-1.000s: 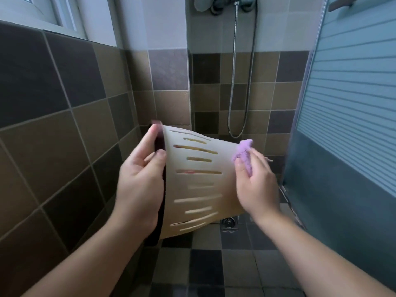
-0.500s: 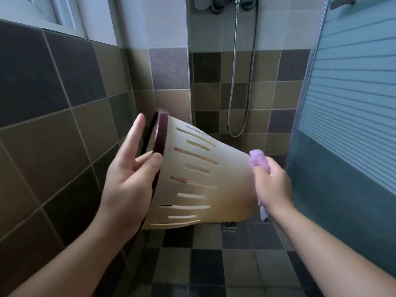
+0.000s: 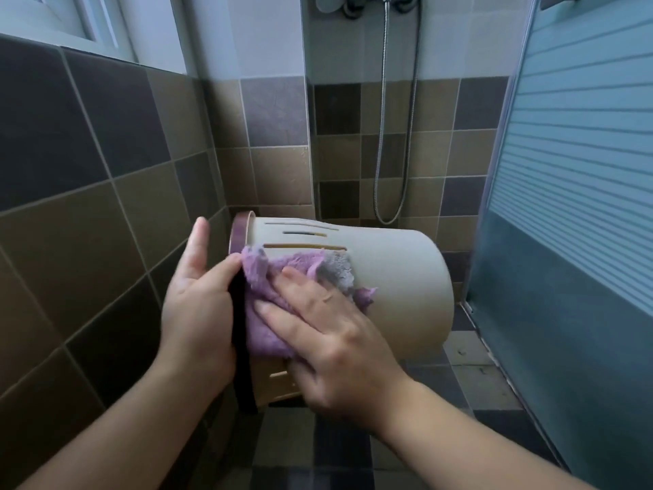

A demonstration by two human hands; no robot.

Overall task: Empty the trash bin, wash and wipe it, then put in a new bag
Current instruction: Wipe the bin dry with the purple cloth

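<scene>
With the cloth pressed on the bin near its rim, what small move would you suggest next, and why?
Probably sweep the right hand and purple cloth along the bin wall toward its base. The cloth sits by the dark rim, which the left hand steadies, and the wall beyond it lies uncovered.

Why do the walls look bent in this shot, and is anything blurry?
Head view: the wide-angle lens bows the tile lines and the shower door toward the edges. Soft daylight comes from the window at upper left, without harsh glare. The right hand and the purple cloth on the bin look slightly smeared; the left hand is sharper.
</scene>
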